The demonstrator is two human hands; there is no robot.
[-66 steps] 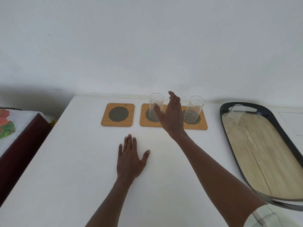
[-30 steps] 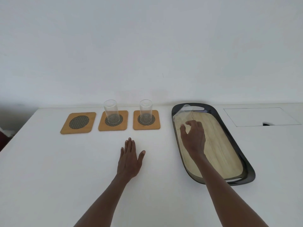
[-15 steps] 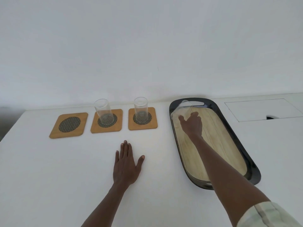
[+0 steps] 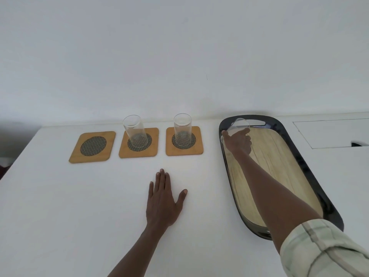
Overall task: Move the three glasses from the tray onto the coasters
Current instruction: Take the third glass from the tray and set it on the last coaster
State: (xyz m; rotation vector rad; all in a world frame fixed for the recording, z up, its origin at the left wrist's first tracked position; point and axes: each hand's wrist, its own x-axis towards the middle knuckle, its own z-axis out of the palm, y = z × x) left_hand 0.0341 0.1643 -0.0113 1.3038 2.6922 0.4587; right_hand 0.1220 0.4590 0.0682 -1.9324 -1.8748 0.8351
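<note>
Three bamboo coasters lie in a row near the wall. The left coaster [image 4: 92, 146] is bare. A clear glass [image 4: 134, 130] stands on the middle coaster [image 4: 139, 142], and another glass [image 4: 182, 126] stands on the right coaster [image 4: 184, 140]. The third glass [image 4: 238, 125] stands at the far end of the dark oval tray [image 4: 299, 156]. My right hand [image 4: 238, 141] is wrapped around this glass, thumb on its left side. My left hand [image 4: 163, 200] lies flat on the white table, fingers spread, holding nothing.
The white wall runs right behind the coasters and the tray. A rectangular hatch [image 4: 331, 132] with a dark notch is set in the tabletop right of the tray. The table's left edge [image 4: 18, 156] lies beyond the bare coaster.
My right hand left the glass on the middle coaster, crossed to the tray's far end and closed around the last glass. My left hand stayed flat on the table.
</note>
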